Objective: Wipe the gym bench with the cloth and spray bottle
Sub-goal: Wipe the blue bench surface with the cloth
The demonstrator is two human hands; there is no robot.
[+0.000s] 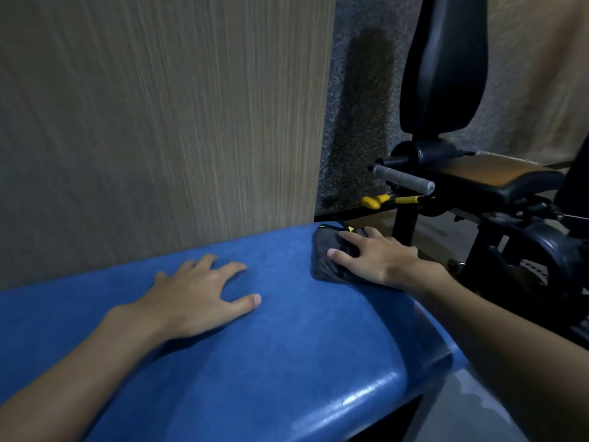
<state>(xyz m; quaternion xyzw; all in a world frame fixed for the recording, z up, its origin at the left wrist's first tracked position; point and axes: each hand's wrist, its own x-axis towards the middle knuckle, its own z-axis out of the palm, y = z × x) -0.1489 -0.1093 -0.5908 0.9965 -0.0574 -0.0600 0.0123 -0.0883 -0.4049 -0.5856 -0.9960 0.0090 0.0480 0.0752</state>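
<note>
Now pressing dark cloth onto far end of blue bench pad with right hand, fingers straight; resting left hand flat mid-pad, fingers spread wide.

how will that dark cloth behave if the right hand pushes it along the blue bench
Probably floppy: the cloth sits bunched and creased under the right hand. It likely slides easily, since the bench padding looks smooth and glossy. Near the edge, it could slip off.
</note>
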